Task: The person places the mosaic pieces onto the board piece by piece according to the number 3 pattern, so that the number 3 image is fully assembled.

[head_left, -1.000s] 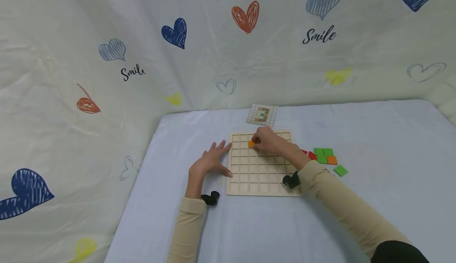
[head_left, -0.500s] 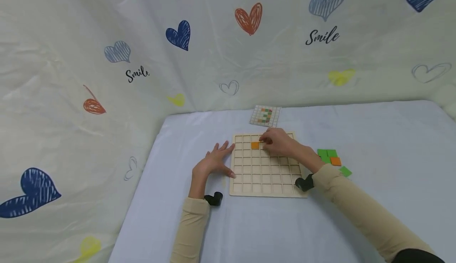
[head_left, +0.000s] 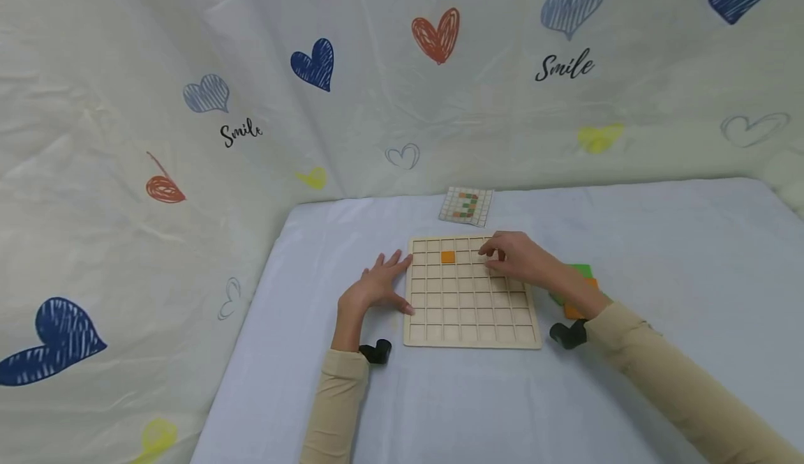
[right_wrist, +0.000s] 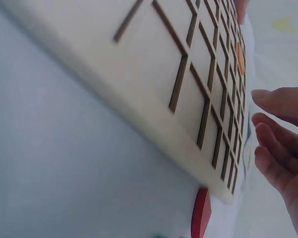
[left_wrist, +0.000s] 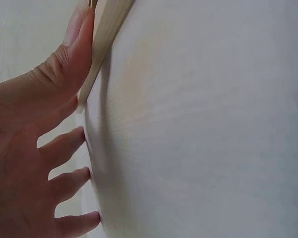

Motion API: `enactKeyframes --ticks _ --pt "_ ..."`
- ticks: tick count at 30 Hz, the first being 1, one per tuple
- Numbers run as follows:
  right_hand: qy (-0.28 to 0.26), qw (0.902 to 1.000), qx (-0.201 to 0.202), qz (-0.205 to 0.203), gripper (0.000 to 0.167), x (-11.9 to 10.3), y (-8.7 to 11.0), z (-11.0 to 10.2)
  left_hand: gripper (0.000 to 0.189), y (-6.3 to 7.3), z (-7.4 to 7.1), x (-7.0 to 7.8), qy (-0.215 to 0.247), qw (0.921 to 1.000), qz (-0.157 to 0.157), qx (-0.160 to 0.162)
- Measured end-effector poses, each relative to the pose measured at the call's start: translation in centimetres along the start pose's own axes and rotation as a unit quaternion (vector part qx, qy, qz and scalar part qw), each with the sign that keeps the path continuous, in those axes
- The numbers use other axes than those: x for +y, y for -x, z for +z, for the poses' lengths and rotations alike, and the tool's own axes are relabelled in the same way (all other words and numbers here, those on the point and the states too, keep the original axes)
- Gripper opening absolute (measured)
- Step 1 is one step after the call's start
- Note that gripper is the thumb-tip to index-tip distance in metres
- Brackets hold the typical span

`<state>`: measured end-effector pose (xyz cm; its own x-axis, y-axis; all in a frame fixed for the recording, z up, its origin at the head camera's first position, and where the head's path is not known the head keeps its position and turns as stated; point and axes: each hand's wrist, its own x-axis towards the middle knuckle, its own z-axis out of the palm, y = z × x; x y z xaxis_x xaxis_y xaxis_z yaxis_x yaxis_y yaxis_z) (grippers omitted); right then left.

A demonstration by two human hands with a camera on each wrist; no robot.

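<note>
A wooden grid board [head_left: 465,314] lies on the white-covered table, with one orange square tile [head_left: 448,257] in a cell near its far edge. My left hand [head_left: 375,286] rests beside the board's left side, fingers spread. In the left wrist view, its thumb [left_wrist: 79,47] touches the board's edge [left_wrist: 106,42]. Over the board's far right part hovers my right hand [head_left: 518,256]. The right wrist view shows its fingers [right_wrist: 270,166] loosely bent and the thumb apart from them, with nothing between.
Green tiles [head_left: 581,270] and orange tiles [head_left: 572,311] lie right of the board, partly hidden by my right forearm. A red piece [right_wrist: 201,213] sits by the board's edge. Behind the board lies a printed pattern card [head_left: 467,206], near a heart-printed curtain [head_left: 352,122].
My right hand has let go of the orange tile, which stays on the board, and has moved right. The left hand keeps its place at the board's side.
</note>
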<state>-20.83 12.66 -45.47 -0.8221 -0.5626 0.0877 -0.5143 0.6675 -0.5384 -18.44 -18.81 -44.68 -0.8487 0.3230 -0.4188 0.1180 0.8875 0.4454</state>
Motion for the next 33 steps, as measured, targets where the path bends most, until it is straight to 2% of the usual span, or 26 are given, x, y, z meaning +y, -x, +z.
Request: enactKeyframes --ticks 16,28,33 --pt "0.021 0.9994 -0.002 0.028 0.024 1.8 3.9 -2.3 0.115 -0.3 0.1 -0.1 0.002 1.0000 0.001 0.000" --pt "0.022 0.9973 -0.009 0.069 0.026 3.2 5.9 -2.8 0.114 -0.1 0.0 0.0 -0.002 1.0000 -0.002 0.001" --pt "0.026 0.9973 -0.008 0.069 0.026 3.6 6.9 -3.2 0.114 -0.1 0.2 0.0 -0.002 1.0000 0.000 0.002"
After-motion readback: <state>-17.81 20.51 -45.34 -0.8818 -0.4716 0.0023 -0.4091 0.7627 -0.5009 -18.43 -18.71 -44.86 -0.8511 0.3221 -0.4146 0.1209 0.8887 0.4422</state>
